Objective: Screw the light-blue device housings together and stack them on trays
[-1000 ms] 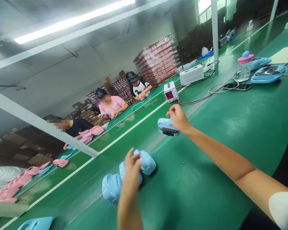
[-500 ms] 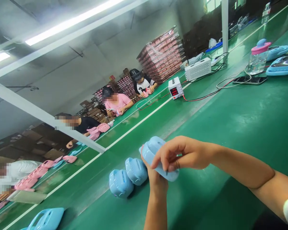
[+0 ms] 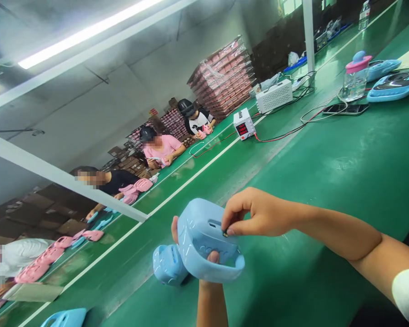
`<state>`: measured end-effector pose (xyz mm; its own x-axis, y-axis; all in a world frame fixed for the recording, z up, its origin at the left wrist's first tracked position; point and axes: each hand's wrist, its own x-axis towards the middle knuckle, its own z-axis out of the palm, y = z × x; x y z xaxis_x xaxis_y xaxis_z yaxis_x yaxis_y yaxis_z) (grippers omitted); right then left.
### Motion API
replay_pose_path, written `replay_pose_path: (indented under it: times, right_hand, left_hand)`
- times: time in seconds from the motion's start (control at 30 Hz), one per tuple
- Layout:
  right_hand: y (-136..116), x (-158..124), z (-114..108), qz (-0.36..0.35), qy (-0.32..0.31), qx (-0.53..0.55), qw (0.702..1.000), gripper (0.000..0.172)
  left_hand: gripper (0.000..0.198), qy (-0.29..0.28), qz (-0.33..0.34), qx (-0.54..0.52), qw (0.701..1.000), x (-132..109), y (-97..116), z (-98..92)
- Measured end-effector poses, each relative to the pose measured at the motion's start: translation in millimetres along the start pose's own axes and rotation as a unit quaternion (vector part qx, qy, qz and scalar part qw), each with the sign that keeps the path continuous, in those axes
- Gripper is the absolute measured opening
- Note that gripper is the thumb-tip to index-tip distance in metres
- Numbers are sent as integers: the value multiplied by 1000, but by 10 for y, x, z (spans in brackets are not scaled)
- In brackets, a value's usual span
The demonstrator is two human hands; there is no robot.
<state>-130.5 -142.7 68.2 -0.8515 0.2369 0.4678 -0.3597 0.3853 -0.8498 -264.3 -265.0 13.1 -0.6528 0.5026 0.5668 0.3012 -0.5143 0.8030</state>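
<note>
Left hand (image 3: 213, 257) grips a light-blue handled casing (image 3: 196, 225) at the view's 6 o'clock, its handle loop (image 3: 211, 271) facing 5; right hand (image 3: 255, 211), at the casing's 2 o'clock, pinches a small dark metal-tipped piece (image 3: 225, 234) at the recessed slot (image 3: 212, 225). Around these, left to right: a second light-blue casing (image 3: 168, 264) at 8 o'clock on the green table (image 3: 327, 154), a white digital power supply (image 3: 244, 126) at 1, a smartphone (image 3: 351, 109) at 2.

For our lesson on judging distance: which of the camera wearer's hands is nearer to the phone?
Right. The right hand, at the blue case, is apart from the phone, which lies beyond it; the left hand, gripping that case, is farther off.
</note>
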Motion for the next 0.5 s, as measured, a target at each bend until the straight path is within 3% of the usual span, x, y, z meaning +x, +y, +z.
replay_pose_path:
  times: [0.23,0.5]
  right_hand:
    - [6,-13,-10,1,-23,18,1000,12]
    - [8,-36,51,-10,-5,5,1000,6]
  left_hand:
    - [98,-13,12,-24,1000,27,-142,-135]
    - [94,-12,93,22,995,47,-30,-89]
